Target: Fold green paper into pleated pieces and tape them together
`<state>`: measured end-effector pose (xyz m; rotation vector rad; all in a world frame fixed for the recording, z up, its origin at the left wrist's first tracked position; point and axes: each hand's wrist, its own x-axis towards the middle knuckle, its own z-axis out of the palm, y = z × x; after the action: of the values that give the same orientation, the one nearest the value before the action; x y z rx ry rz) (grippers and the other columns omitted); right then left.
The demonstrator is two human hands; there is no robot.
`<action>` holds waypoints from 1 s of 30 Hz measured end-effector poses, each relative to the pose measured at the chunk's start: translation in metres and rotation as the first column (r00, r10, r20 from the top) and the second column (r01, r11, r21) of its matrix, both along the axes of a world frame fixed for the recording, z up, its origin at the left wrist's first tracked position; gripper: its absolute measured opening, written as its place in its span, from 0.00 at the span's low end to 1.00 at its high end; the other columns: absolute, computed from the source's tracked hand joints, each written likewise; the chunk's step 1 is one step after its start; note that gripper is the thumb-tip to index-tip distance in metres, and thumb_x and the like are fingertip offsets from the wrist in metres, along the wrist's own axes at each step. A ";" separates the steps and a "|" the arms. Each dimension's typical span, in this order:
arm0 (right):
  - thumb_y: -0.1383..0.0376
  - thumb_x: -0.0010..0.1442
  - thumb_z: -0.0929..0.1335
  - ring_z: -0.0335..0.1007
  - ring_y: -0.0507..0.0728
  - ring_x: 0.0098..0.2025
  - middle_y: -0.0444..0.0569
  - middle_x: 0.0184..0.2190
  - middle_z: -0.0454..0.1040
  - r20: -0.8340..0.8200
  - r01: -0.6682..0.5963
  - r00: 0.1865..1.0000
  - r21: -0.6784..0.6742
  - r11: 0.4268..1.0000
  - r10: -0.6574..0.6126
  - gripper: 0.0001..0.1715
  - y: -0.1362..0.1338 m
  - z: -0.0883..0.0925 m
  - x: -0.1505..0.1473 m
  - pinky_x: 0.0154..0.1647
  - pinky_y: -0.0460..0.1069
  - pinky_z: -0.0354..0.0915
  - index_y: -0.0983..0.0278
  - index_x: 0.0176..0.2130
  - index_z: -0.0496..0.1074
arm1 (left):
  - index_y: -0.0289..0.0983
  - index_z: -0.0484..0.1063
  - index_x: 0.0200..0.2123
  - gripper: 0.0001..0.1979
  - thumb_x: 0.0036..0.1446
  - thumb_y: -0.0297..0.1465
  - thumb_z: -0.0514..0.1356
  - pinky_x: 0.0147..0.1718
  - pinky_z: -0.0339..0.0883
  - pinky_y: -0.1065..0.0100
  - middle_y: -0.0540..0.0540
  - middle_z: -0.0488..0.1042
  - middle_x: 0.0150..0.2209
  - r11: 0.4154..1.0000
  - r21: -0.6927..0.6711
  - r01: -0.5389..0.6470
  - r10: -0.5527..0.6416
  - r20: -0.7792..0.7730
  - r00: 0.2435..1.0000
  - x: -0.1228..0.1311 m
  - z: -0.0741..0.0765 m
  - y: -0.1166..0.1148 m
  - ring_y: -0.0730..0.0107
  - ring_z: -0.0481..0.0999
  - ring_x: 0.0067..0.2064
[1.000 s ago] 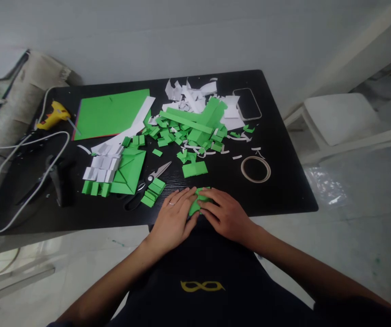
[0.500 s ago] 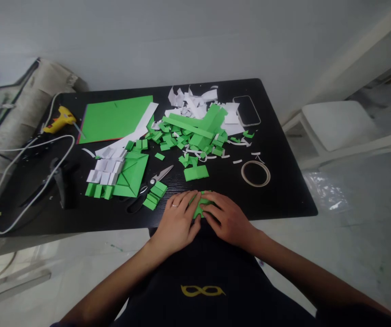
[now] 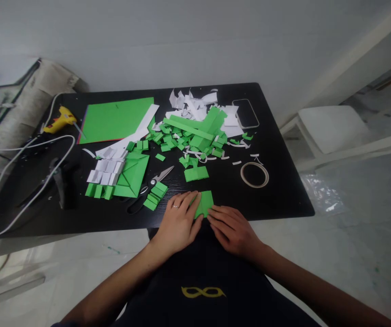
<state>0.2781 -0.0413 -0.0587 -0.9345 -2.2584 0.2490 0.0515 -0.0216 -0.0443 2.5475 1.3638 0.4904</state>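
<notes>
A small folded green paper piece (image 3: 205, 203) lies at the near edge of the black table (image 3: 277, 195). My left hand (image 3: 179, 220) lies flat on the table, its fingers stretched out and pressing the paper's left side. My right hand (image 3: 231, 226) rests just below and right of the paper, fingers extended, the fingertips touching its lower edge. Both hands hold the piece down rather than grip it. Black-handled scissors (image 3: 147, 187) lie just left of my left hand, beside a small stack of green folded bits (image 3: 155, 195).
A heap of green and white paper scraps (image 3: 195, 129) covers the table's middle. A green sheet (image 3: 116, 119) and a yellow glue gun (image 3: 59, 120) with white cable (image 3: 18, 168) lie at the left. A tape roll (image 3: 254, 174) and a phone (image 3: 245, 113) sit to the right.
My right hand has slid back toward me off the green piece, uncovering more of it. My left hand stays pressed on its left side.
</notes>
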 end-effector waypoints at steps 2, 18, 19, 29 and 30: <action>0.76 0.69 0.69 0.84 0.64 0.55 0.56 0.51 0.86 -0.006 0.002 1.000 0.000 1.000 -0.002 0.21 -0.004 -0.001 0.001 0.53 0.61 0.81 0.65 0.58 0.78 | 0.29 0.70 0.67 0.24 0.71 0.32 0.58 0.63 0.65 0.44 0.31 0.75 0.64 1.000 -0.008 -0.005 0.006 0.013 1.000 0.000 0.000 0.000 0.43 0.72 0.64; 0.53 0.60 0.78 0.62 0.76 0.74 0.62 0.74 0.63 0.297 0.474 0.877 -0.413 0.778 -0.377 0.46 0.089 0.040 0.103 0.72 0.75 0.62 0.58 0.71 0.66 | 0.41 0.78 0.39 0.18 0.72 0.46 0.56 0.32 0.72 0.66 0.48 0.83 0.35 0.870 -0.390 -0.300 0.365 0.103 0.925 -0.103 0.061 0.025 0.63 0.81 0.34; 0.52 0.60 0.78 0.61 0.76 0.75 0.61 0.75 0.62 0.316 0.467 0.880 -0.443 0.765 -0.353 0.48 0.091 0.038 0.110 0.72 0.74 0.62 0.57 0.72 0.65 | 0.41 0.78 0.38 0.18 0.70 0.47 0.56 0.31 0.70 0.65 0.48 0.83 0.33 0.853 -0.395 -0.341 0.386 0.037 0.922 -0.114 0.063 0.025 0.62 0.81 0.31; 0.55 0.61 0.75 0.71 0.77 0.60 0.60 0.55 0.75 0.351 0.458 0.870 -0.321 0.829 -0.345 0.42 0.091 0.032 0.112 0.59 0.76 0.72 0.52 0.71 0.67 | 0.41 0.74 0.43 0.12 0.66 0.42 0.57 0.43 0.74 0.56 0.41 0.81 0.43 0.832 -0.217 -0.510 0.477 -0.191 0.858 -0.150 0.036 0.013 0.51 0.82 0.44; 0.55 0.60 0.75 0.72 0.77 0.59 0.60 0.55 0.74 0.350 0.469 0.864 -0.304 0.829 -0.361 0.43 0.090 0.036 0.109 0.58 0.75 0.73 0.52 0.71 0.67 | 0.40 0.74 0.44 0.13 0.66 0.42 0.57 0.43 0.74 0.56 0.41 0.80 0.44 0.832 -0.199 -0.517 0.483 -0.195 0.853 -0.149 0.034 0.012 0.51 0.82 0.45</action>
<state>0.3875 0.0492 -0.0225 -1.7466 -2.2123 0.3852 -0.0977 -0.0091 -0.0099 2.0393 2.0200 0.2045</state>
